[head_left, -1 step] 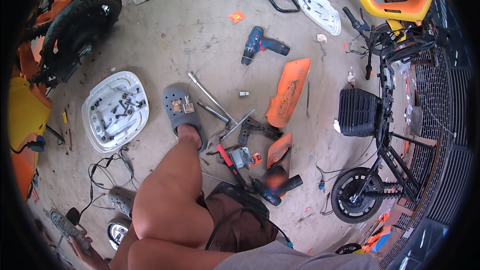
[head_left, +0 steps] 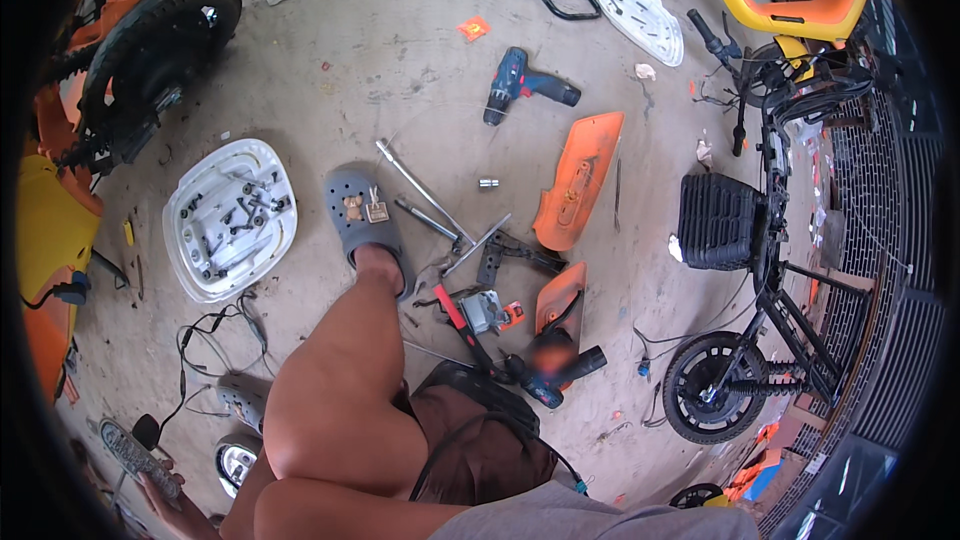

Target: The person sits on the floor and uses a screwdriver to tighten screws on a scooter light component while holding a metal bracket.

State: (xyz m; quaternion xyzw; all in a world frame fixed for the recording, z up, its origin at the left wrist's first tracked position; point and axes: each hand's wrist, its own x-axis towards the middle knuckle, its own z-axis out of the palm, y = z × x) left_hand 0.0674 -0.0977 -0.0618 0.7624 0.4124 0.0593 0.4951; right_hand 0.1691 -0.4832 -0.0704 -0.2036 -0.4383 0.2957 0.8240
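Observation:
At the lower left rim, my left hand (head_left: pixel 172 507) is closed round the edge of a flat, long grey thing with a mottled surface (head_left: pixel 130 448); its kind is unclear. My right hand is out of view. My bent leg reaches forward to a grey clog (head_left: pixel 362 212). Beside it lie a long metal rod (head_left: pixel 420 188), a black bracket (head_left: pixel 492 265), a red-and-black tool handle (head_left: pixel 462 323) and a cordless drill (head_left: pixel 538 387), partly blurred. A white tray (head_left: pixel 180 245) of bolts and small metal parts sits left of the clog.
Farther ahead lie a blue cordless drill (head_left: pixel 513 80), a socket (head_left: pixel 488 183) and an orange panel (head_left: pixel 580 185). A stripped motorbike frame (head_left: pixel 775 280) stands at the right. At the left are a tyre (head_left: pixel 110 70) and yellow-orange bodywork (head_left: pixel 50 230). Cables (head_left: pixel 182 345) trail near my other foot.

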